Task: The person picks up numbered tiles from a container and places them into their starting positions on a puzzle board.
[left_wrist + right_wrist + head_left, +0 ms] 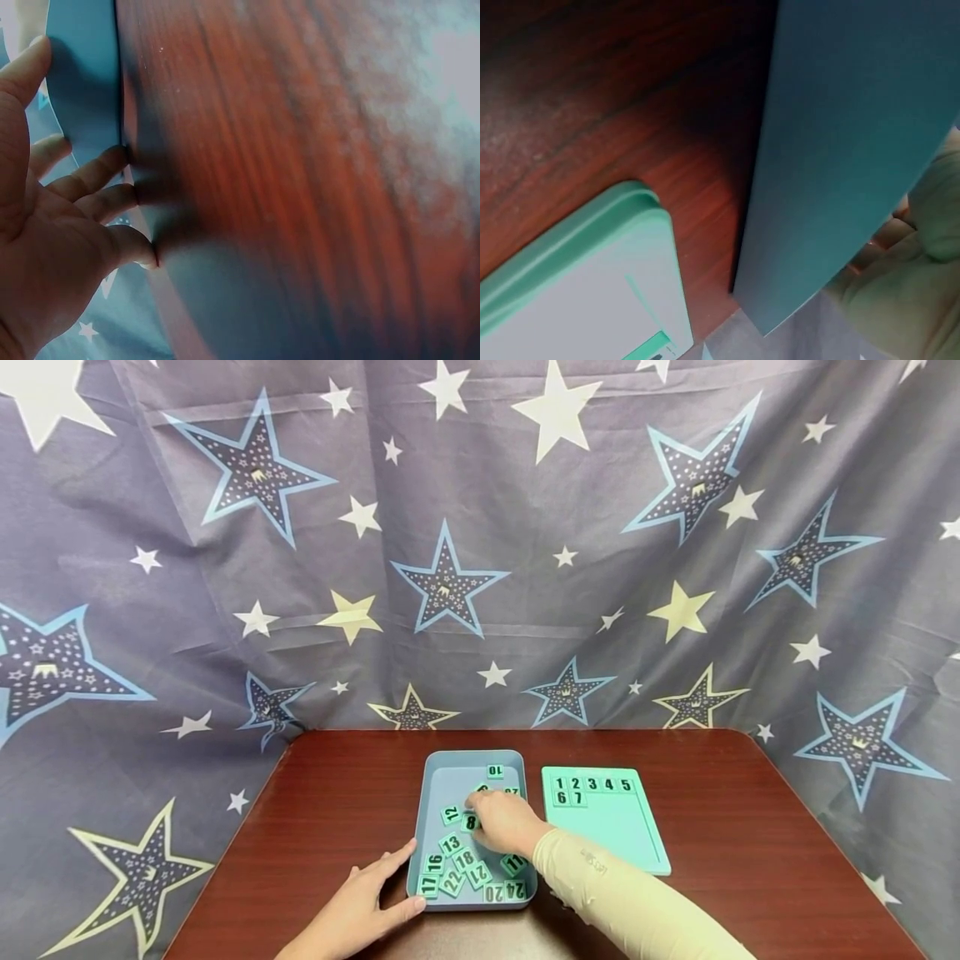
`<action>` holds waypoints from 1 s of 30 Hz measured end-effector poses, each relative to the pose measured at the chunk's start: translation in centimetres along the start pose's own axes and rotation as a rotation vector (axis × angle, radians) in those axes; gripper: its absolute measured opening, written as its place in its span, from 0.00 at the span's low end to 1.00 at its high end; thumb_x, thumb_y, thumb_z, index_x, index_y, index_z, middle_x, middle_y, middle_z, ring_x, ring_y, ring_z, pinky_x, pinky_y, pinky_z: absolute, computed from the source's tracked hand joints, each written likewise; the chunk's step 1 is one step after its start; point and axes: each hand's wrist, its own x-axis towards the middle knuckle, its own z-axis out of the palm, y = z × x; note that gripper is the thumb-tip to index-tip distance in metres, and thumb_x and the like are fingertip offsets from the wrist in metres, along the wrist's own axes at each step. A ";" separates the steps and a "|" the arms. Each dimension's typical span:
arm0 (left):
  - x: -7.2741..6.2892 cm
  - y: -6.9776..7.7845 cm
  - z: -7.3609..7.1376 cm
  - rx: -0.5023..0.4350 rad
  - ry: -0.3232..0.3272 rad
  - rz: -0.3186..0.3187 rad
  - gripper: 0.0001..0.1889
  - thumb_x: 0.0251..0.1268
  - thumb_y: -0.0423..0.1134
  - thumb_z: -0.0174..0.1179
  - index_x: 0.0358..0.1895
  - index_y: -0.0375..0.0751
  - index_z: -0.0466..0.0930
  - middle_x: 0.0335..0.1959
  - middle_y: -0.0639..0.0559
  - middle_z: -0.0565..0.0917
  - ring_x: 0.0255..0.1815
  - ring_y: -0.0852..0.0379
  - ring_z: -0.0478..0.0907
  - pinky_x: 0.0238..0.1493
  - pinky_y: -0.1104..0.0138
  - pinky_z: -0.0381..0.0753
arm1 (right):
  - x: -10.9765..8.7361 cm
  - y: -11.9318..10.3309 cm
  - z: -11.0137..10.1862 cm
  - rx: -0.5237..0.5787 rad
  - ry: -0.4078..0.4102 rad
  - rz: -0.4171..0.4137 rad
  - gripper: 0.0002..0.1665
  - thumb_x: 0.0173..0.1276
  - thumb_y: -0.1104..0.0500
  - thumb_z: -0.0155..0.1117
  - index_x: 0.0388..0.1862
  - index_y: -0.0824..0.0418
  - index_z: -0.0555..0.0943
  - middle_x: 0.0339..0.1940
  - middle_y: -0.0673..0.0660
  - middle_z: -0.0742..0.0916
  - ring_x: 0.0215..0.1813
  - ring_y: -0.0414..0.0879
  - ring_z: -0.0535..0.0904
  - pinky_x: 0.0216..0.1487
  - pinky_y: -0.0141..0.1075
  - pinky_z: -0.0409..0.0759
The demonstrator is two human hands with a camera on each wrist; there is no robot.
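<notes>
your table [337, 793] is dark red-brown with wood grain, and in the left wrist view a pale glare lies at the upper right. around it hangs a grey curtain [480, 468], printed with white, yellowish and blue-edged stars. at the lower centre of the head view stands the blue-grey tray [453, 781] with loose number tiles [465, 858]; just right of it lies the green board [618, 835], where 1 to 5 make the top row and 6 and 7 are below. your left hand [360, 902], fingers spread wide, touches the tray's lower left side. your right hand [506, 820] is inside the tray, at tile 8 [470, 823]; its fingertips are partly hidden, so i cannot tell if they pinch it.
</notes>
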 end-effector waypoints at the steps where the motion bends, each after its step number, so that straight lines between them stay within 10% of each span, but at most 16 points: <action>1: 0.0 0.0 0.0 0.000 -0.002 0.000 0.46 0.68 0.66 0.69 0.84 0.53 0.66 0.81 0.48 0.73 0.80 0.26 0.68 0.69 0.16 0.53 | -0.1 0.0 -0.1 0.006 0.008 -0.006 0.24 0.67 0.55 0.78 0.61 0.58 0.86 0.53 0.53 0.93 0.54 0.50 0.91 0.51 0.42 0.90; 13: 0.1 0.1 0.0 0.003 -0.023 -0.034 0.46 0.67 0.68 0.69 0.84 0.54 0.66 0.81 0.48 0.72 0.81 0.27 0.67 0.71 0.17 0.53 | -4.3 6.1 -5.8 0.265 0.153 -0.028 0.28 0.69 0.62 0.77 0.66 0.63 0.81 0.52 0.58 0.93 0.54 0.54 0.91 0.57 0.49 0.88; 22: 0.3 -0.4 -0.2 0.019 -0.020 -0.026 0.46 0.67 0.68 0.68 0.84 0.56 0.65 0.82 0.50 0.72 0.81 0.27 0.67 0.70 0.16 0.52 | -10.5 15.4 -5.2 0.102 0.225 0.171 0.28 0.62 0.66 0.81 0.61 0.63 0.83 0.45 0.56 0.94 0.48 0.57 0.90 0.51 0.53 0.87; 30: 0.2 -0.2 0.1 0.014 -0.030 -0.036 0.46 0.67 0.68 0.68 0.84 0.55 0.66 0.82 0.50 0.72 0.81 0.27 0.67 0.70 0.16 0.53 | -11.7 16.9 -3.7 0.049 0.200 0.179 0.26 0.61 0.65 0.82 0.58 0.63 0.84 0.45 0.57 0.93 0.49 0.58 0.90 0.48 0.54 0.88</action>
